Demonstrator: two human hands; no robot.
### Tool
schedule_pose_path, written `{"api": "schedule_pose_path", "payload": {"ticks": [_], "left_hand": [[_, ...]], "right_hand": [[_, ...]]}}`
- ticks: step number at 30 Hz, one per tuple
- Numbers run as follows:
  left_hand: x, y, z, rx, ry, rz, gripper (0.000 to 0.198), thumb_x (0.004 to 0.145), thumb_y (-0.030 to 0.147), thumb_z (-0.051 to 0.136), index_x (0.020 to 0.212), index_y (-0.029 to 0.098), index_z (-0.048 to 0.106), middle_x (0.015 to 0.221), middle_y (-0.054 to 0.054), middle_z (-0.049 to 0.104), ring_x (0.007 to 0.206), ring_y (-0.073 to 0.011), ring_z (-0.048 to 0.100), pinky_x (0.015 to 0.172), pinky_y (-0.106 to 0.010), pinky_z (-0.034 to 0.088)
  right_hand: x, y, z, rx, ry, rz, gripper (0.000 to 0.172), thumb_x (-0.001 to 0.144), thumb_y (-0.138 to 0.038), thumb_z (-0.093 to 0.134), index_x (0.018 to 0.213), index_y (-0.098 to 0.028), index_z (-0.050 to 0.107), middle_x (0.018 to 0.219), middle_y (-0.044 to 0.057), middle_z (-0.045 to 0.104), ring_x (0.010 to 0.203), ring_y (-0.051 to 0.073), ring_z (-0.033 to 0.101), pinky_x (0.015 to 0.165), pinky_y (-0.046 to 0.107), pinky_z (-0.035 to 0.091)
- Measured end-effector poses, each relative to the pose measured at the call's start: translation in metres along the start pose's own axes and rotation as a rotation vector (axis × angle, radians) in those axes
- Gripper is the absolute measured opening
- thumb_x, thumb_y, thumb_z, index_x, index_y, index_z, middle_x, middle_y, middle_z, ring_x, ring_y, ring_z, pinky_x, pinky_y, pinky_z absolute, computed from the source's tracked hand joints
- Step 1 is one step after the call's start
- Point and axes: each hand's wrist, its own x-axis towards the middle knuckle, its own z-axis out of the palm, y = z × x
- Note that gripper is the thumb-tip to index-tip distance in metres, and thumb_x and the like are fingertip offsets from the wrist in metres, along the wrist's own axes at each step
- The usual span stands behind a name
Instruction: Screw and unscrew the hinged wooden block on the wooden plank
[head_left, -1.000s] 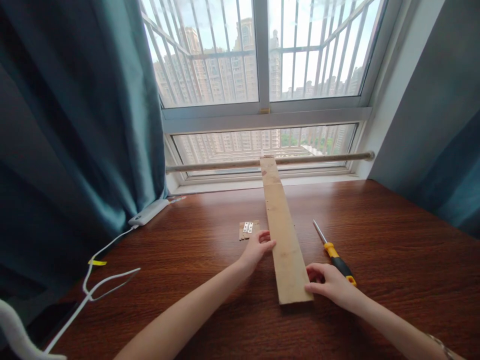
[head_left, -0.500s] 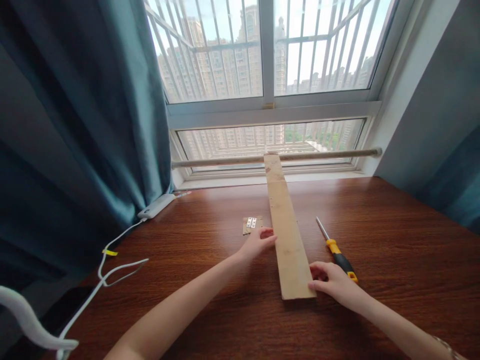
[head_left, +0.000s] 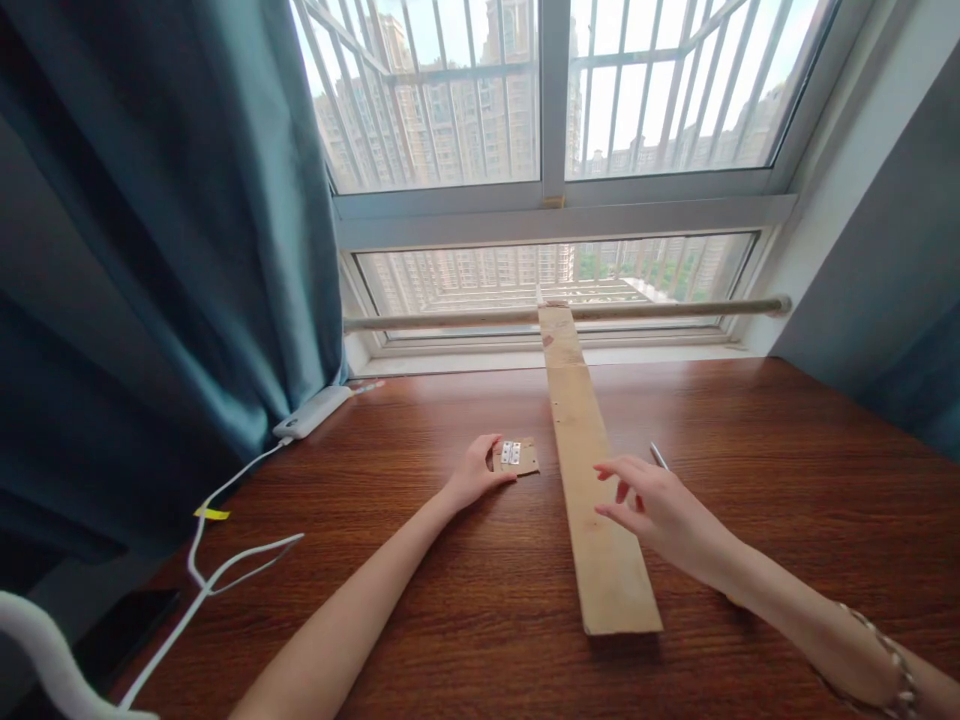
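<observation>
Left hand (head_left: pixel 471 472) shifted from wooden board (head_left: pixel 579 420) to cardboard (head_left: pixel 529 460) bearing hinge (head_left: pixel 511 454), left of board; pinch unclear. Right hand (head_left: pixel 661 512) moved over board, fingers spread. Apparent step: handling cardboard; lifting calls for edge pinch.

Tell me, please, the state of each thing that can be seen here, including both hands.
Wooden board: lying lengthwise toward the window
Metal hinge: opened out, on the cardboard
Left hand: thumb and fingers around the cardboard; firm grip unclear
Right hand: over the board, thumb and fingers apart, grasping nothing
Screwdriver: mostly hidden behind the right hand
White cable: slack, curving
Left curtain: hanging in folds
</observation>
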Motion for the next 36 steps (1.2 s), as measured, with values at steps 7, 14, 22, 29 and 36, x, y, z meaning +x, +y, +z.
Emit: {"api": "schedule_pose_path", "payload": {"ticks": [7,14,22,29,36], "left_hand": [[-0.001,0.027,-0.014,-0.358,0.019,-0.044,0.073,0.051,0.029,0.082,0.116,0.019,0.051,0.114,-0.012,0.057,0.099,-0.0258,0.059,0.088,-0.043,0.046],[-0.007,0.045,-0.019,-0.525,0.013,0.027,0.069,0.056,0.023,0.08,0.118,0.021,0.048,0.12,-0.012,0.053,0.106,-0.0272,0.056,0.09,-0.042,0.046],[-0.008,0.061,-0.017,-0.838,0.065,0.007,0.084,0.056,0.016,0.079,0.129,0.027,0.038,0.136,-0.012,0.042,0.108,-0.0272,0.055,0.088,-0.04,0.047],[-0.019,0.102,0.005,-1.165,0.123,-0.258,0.044,0.061,0.021,0.076,0.102,0.015,0.064,0.11,-0.012,0.064,0.107,-0.0287,0.056,0.092,-0.039,0.044],[0.0,0.128,0.025,-1.32,0.175,-0.399,0.023,0.067,0.024,0.069,0.09,0.017,0.067,0.107,-0.009,0.066,0.09,-0.0235,0.063,0.075,-0.034,0.049]], "right_hand": [[0.068,-0.012,0.036,0.283,0.015,0.098,0.022,0.083,-0.034,0.051,0.093,-0.015,0.059,0.088,0.007,0.066,0.056,0.014,0.062,0.047,0.023,0.045],[0.115,-0.013,0.065,0.035,-0.016,0.236,0.029,0.084,-0.039,0.051,0.085,-0.011,0.058,0.068,0.009,0.064,0.041,0.014,0.055,0.046,0.026,0.037],[0.124,0.003,0.063,0.182,0.089,0.235,0.022,0.069,-0.03,0.066,0.084,-0.014,0.059,0.074,0.005,0.065,0.068,0.017,0.06,0.057,0.024,0.041],[0.105,-0.011,0.057,0.853,0.185,0.233,0.036,0.062,-0.042,0.07,0.081,-0.017,0.051,0.059,-0.006,0.054,0.037,0.004,0.039,0.035,0.018,0.027],[0.11,-0.01,0.028,0.81,0.279,0.119,0.036,0.062,-0.042,0.071,0.08,-0.016,0.056,0.066,0.0,0.061,0.051,0.011,0.055,0.049,0.025,0.048]]}}
